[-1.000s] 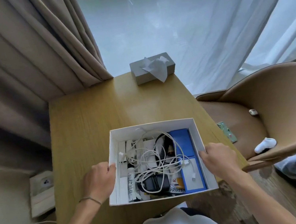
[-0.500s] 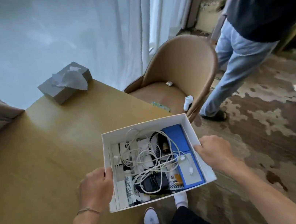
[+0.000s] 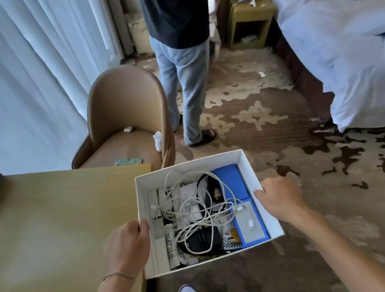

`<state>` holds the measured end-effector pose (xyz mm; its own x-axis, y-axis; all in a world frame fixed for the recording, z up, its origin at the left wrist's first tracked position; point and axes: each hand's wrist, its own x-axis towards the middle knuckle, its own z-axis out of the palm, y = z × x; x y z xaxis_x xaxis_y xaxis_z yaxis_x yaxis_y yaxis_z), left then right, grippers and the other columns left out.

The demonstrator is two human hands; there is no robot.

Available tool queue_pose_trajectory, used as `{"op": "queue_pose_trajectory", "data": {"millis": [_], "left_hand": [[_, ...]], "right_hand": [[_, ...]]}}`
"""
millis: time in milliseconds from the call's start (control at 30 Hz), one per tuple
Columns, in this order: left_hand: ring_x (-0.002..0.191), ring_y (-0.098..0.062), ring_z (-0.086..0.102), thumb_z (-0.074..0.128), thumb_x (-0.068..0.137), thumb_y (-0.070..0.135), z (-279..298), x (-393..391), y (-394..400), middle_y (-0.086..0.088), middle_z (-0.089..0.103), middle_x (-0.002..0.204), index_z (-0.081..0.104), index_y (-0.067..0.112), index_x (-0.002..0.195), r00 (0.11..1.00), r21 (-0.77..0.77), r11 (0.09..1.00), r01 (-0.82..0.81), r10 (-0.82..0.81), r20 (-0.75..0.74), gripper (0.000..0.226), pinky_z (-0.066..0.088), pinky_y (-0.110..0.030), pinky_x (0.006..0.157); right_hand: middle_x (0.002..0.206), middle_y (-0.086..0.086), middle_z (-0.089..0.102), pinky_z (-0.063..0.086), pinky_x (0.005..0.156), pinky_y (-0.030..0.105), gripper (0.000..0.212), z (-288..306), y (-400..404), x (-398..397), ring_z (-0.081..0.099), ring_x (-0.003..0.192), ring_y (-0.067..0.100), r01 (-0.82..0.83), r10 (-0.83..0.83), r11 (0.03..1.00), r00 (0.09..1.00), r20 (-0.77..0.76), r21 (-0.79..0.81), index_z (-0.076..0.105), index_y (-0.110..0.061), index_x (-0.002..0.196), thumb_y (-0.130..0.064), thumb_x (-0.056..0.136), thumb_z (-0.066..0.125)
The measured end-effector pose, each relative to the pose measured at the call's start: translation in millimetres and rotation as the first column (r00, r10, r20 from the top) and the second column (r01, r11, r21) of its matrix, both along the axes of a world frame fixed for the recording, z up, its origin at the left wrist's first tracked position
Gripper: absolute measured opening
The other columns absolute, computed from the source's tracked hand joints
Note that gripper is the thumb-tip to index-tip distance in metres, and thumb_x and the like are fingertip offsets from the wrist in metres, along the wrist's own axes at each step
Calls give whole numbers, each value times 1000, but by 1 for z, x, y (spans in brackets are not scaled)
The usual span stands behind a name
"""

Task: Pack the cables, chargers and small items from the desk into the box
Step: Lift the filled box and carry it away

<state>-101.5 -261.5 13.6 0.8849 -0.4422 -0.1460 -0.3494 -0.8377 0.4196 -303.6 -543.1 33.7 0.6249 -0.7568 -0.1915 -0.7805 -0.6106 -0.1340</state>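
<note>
box (image 3: 190,165) held between both hands, left hand (image 3: 126,248) and right hand (image 3: 280,199) gripping its long sides, long axis pointing away, white cables (image 3: 191,211) tangled inside.

Hotel room beyond the desk
A tan chair (image 3: 127,120) stands centre-left; a person in jeans (image 3: 183,72) upper centre; a white bed (image 3: 351,47) right.

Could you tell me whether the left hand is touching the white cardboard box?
Touching: the head view shows the left hand gripping the white cardboard box by its left wall.
</note>
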Motion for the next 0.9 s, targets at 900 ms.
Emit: {"op": "queue_pose_trajectory", "data": {"millis": [900], "left_hand": [[48,-25,53,49,96,32,9,-458,-341,-6,56,51,49,9,52,474,68,478,875,-878,73,49,35,-26,46]], "right_hand": [[54,-2,33,24,48,27,39,10,-3,-599,30,46,16,885,-886,463,461,54,41,34,-16,59,-23,95,49]]}}
